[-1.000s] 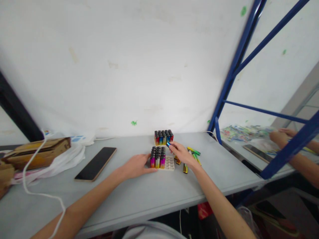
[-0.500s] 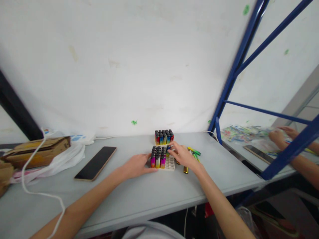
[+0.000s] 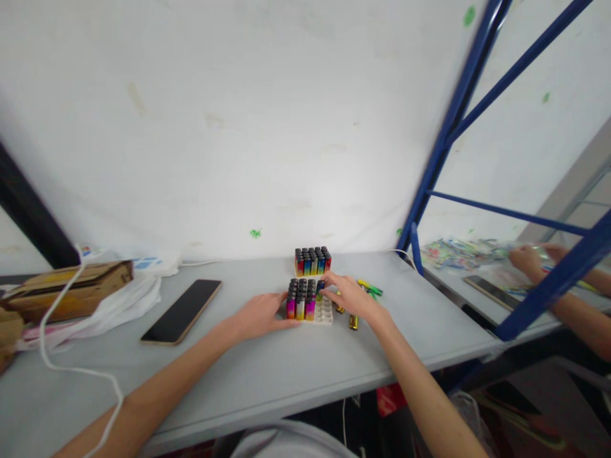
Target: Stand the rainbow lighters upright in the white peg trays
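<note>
Several upright lighters [image 3: 300, 306] with black tops fill the left part of a white tray [image 3: 324, 315]; holes show at its right. My left hand [image 3: 262, 316] rests at the tray's left side, thumb and fingers apart around its corner. My right hand [image 3: 349, 296] is over the tray's right side, its fingers closed on a dark blue lighter [image 3: 320, 287] beside the filled rows. Loose gold lighters [image 3: 353, 322] and green ones [image 3: 370, 287] lie to the right. A second tray of lighters [image 3: 312, 261] stands behind.
A phone [image 3: 181, 312], a cardboard box [image 3: 69, 289] and plastic bags lie at the left, with a white cable [image 3: 45, 337] hanging in front. Blue metal bars [image 3: 436, 152] rise at the right. Beyond them are another person's hands [image 3: 527, 262] over scattered items.
The view has shifted slightly. My right hand stays at the tray's right side, with its fingers a little lower around the blue lighter. My left hand has hardly moved.
</note>
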Action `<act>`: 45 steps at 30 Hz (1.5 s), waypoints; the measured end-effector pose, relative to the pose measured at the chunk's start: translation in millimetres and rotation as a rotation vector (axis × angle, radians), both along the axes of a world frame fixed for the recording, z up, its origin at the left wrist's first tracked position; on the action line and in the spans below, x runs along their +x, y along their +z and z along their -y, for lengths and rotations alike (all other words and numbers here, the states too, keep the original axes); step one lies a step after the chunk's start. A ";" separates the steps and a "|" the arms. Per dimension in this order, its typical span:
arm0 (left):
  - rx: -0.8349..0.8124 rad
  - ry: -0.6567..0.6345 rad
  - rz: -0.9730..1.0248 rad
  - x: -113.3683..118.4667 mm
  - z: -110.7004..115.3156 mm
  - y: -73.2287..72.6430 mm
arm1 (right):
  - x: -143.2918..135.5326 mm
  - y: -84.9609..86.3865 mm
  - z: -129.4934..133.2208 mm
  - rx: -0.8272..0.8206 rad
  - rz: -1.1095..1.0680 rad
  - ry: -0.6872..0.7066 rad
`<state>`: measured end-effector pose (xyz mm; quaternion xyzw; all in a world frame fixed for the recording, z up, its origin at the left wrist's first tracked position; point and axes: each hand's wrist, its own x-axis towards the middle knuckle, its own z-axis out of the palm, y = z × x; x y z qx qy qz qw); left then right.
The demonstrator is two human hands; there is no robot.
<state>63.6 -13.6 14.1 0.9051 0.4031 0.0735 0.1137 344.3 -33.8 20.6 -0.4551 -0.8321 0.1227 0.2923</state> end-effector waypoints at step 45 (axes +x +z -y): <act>0.022 0.003 -0.024 -0.5 -1.3 -0.5 | 5.3 28.0 6.5 -0.354 -1.075 -0.072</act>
